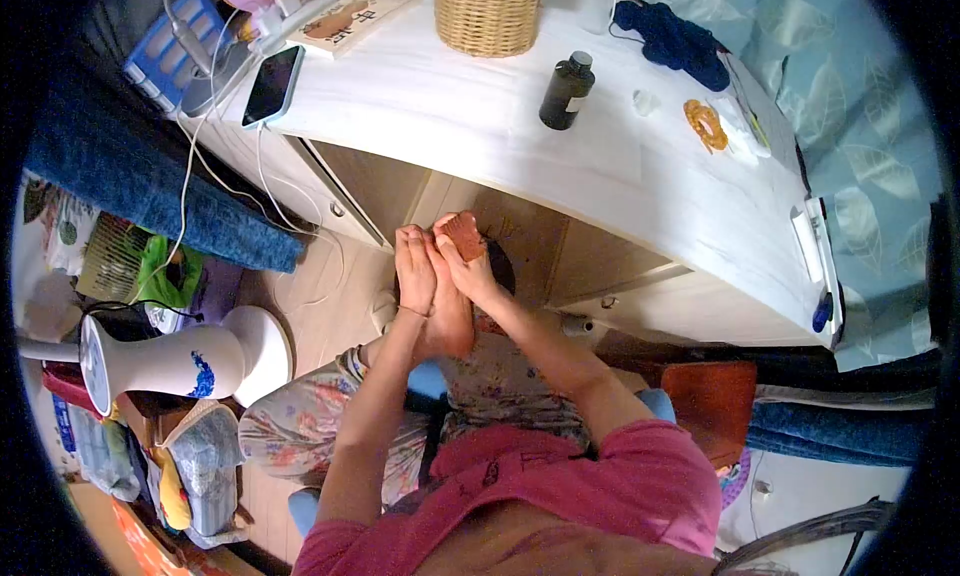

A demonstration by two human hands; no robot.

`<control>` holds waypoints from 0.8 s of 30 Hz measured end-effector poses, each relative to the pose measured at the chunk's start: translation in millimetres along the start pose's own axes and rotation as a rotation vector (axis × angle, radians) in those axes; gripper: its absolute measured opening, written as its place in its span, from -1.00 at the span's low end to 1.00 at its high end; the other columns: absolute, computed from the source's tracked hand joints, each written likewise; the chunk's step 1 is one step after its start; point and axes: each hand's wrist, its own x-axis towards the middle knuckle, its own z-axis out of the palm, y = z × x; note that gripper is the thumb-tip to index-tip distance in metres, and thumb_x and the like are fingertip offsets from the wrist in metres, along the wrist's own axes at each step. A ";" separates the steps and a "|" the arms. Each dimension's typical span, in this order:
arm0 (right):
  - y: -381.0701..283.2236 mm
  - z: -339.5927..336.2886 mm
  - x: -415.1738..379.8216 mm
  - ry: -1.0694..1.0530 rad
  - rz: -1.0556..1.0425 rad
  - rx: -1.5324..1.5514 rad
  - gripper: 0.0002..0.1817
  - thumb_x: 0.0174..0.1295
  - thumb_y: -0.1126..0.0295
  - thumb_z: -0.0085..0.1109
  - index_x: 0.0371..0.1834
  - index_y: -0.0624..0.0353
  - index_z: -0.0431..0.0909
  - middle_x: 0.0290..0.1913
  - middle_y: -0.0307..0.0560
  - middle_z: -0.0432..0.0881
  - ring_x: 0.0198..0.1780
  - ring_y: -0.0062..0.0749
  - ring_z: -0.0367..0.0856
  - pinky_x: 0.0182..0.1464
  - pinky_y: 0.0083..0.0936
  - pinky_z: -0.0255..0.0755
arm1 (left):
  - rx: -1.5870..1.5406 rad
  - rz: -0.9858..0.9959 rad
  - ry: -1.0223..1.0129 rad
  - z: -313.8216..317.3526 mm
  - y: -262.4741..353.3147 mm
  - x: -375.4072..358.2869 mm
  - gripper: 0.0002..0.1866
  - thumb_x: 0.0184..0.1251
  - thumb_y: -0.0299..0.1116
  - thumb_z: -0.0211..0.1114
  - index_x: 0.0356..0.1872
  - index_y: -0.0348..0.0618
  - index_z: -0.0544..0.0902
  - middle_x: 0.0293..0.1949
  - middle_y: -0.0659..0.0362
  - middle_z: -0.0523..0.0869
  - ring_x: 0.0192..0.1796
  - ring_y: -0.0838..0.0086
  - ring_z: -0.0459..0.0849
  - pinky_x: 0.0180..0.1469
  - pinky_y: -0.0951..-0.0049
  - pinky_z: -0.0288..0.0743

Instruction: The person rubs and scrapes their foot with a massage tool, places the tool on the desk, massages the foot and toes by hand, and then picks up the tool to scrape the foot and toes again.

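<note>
One bare foot [452,321] is raised in front of me, its toes pointing toward the desk. My left hand [414,276] is wrapped round one side of the foot near the toes, with a thin band on its wrist. On the foot's other side, my right hand [470,276] grips a small flat reddish-brown block [461,238] with a rough-looking face. The block sits close by the toes, my right thumb lying across its lower edge. Parts of the toes are hidden behind my fingers.
A white desk [420,116] curves ahead, with a dark bottle [567,91], a wicker basket [487,16], a charging phone [272,86] and an orange beaded loop [705,126] on it. At left, a white stand [180,361] lies near piled bags. Charging cables [262,166] hang down.
</note>
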 end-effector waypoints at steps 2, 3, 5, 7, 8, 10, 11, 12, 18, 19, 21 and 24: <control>-7.6 -6.9 3.0 -0.074 -0.015 -0.015 -0.84 0.11 0.47 -0.10 -0.24 0.24 0.36 -0.28 -0.04 0.45 -0.20 -0.31 0.47 -0.19 -0.50 0.34 | -0.012 -0.003 -0.019 -0.2 4.8 -1.5 -0.76 0.34 -0.30 -0.21 -0.39 -0.26 0.32 -0.48 0.17 0.38 -0.38 0.53 0.34 -0.25 0.56 0.28; -4.9 -9.0 4.6 -0.108 -0.012 -0.025 -0.84 0.11 0.48 -0.09 -0.23 0.24 0.36 -0.28 -0.04 0.45 -0.20 -0.32 0.46 -0.18 -0.49 0.34 | -0.032 0.000 -0.018 0.7 4.1 -0.5 -0.76 0.34 -0.30 -0.21 -0.39 -0.26 0.32 -0.48 0.17 0.38 -0.38 0.53 0.34 -0.26 0.56 0.28; 3.3 -9.3 5.7 -0.143 0.018 0.057 -0.83 0.11 0.48 -0.09 -0.22 0.24 0.36 -0.29 -0.07 0.44 -0.20 -0.35 0.45 -0.16 -0.49 0.33 | -0.052 0.000 -0.022 0.9 4.3 0.1 -0.75 0.34 -0.29 -0.21 -0.39 -0.25 0.31 -0.48 0.18 0.37 -0.38 0.54 0.33 -0.26 0.57 0.28; 9.5 -7.5 6.1 -0.145 0.072 0.243 -0.83 0.11 0.47 -0.09 -0.21 0.23 0.36 -0.30 -0.10 0.44 -0.20 -0.40 0.44 -0.14 -0.49 0.33 | -0.049 -0.004 -0.032 0.5 7.5 -1.2 -0.75 0.34 -0.28 -0.22 -0.40 -0.25 0.31 -0.48 0.18 0.37 -0.38 0.53 0.33 -0.25 0.57 0.27; 11.4 -6.9 5.9 -0.060 0.175 0.403 -0.83 0.11 0.47 -0.09 -0.22 0.23 0.37 -0.31 -0.12 0.44 -0.21 -0.42 0.43 -0.15 -0.50 0.33 | -0.004 0.018 -0.033 1.4 9.3 -2.2 -0.73 0.34 -0.26 -0.22 -0.40 -0.24 0.31 -0.48 0.19 0.35 -0.37 0.53 0.31 -0.24 0.56 0.26; 6.5 -4.8 6.7 0.119 0.381 0.724 -0.85 0.11 0.47 -0.08 -0.24 0.23 0.37 -0.33 -0.16 0.44 -0.22 -0.48 0.41 -0.17 -0.52 0.32 | 0.091 0.063 -0.040 2.4 12.2 -3.2 -0.71 0.34 -0.21 -0.24 -0.41 -0.22 0.31 -0.46 0.23 0.32 -0.34 0.53 0.28 -0.23 0.55 0.24; 10.0 -4.4 6.1 0.155 0.408 0.739 -0.87 0.11 0.47 -0.07 -0.28 0.22 0.38 -0.35 -0.20 0.43 -0.24 -0.52 0.39 -0.22 -0.55 0.32 | 0.050 0.070 -0.062 2.9 2.9 -1.7 -0.70 0.35 -0.20 -0.25 -0.39 -0.23 0.31 -0.43 0.20 0.32 -0.31 0.51 0.29 -0.20 0.55 0.24; 10.3 -4.8 9.2 0.086 0.331 0.622 -0.87 0.11 0.47 -0.07 -0.28 0.22 0.38 -0.35 -0.21 0.42 -0.24 -0.52 0.39 -0.23 -0.56 0.31 | 0.026 0.060 -0.048 2.7 2.4 -0.3 -0.72 0.34 -0.23 -0.24 -0.40 -0.24 0.31 -0.44 0.19 0.33 -0.33 0.52 0.29 -0.21 0.55 0.24; 12.6 -9.4 17.1 -0.107 0.090 0.311 -0.90 0.11 0.46 -0.07 -0.33 0.21 0.36 -0.37 -0.23 0.41 -0.27 -0.53 0.37 -0.21 -0.59 0.29 | 0.048 0.032 -0.031 2.3 4.9 0.1 -0.75 0.34 -0.30 -0.23 -0.43 -0.25 0.30 -0.48 0.18 0.35 -0.38 0.54 0.31 -0.26 0.56 0.25; 11.3 -8.4 16.3 -0.111 0.126 0.380 -0.91 0.11 0.46 -0.07 -0.33 0.21 0.36 -0.37 -0.24 0.41 -0.27 -0.54 0.37 -0.21 -0.60 0.28 | 0.033 0.035 -0.034 1.4 5.5 0.5 -0.75 0.34 -0.30 -0.23 -0.42 -0.25 0.30 -0.48 0.18 0.35 -0.38 0.54 0.31 -0.26 0.56 0.25; 7.3 -7.2 12.1 -0.118 0.205 0.518 -0.92 0.11 0.46 -0.08 -0.35 0.20 0.35 -0.37 -0.25 0.41 -0.27 -0.54 0.37 -0.20 -0.61 0.28 | 0.004 0.035 -0.041 0.4 5.4 0.1 -0.76 0.34 -0.31 -0.24 -0.42 -0.26 0.30 -0.49 0.17 0.35 -0.38 0.53 0.32 -0.26 0.55 0.25; 11.9 -6.6 14.2 -0.145 0.117 0.494 -0.92 0.11 0.48 -0.10 -0.34 0.20 0.35 -0.35 -0.25 0.41 -0.26 -0.55 0.37 -0.22 -0.60 0.29 | -0.060 -0.026 -0.039 -0.1 -1.2 1.8 -0.76 0.34 -0.32 -0.24 -0.41 -0.26 0.30 -0.49 0.16 0.35 -0.38 0.52 0.32 -0.26 0.54 0.26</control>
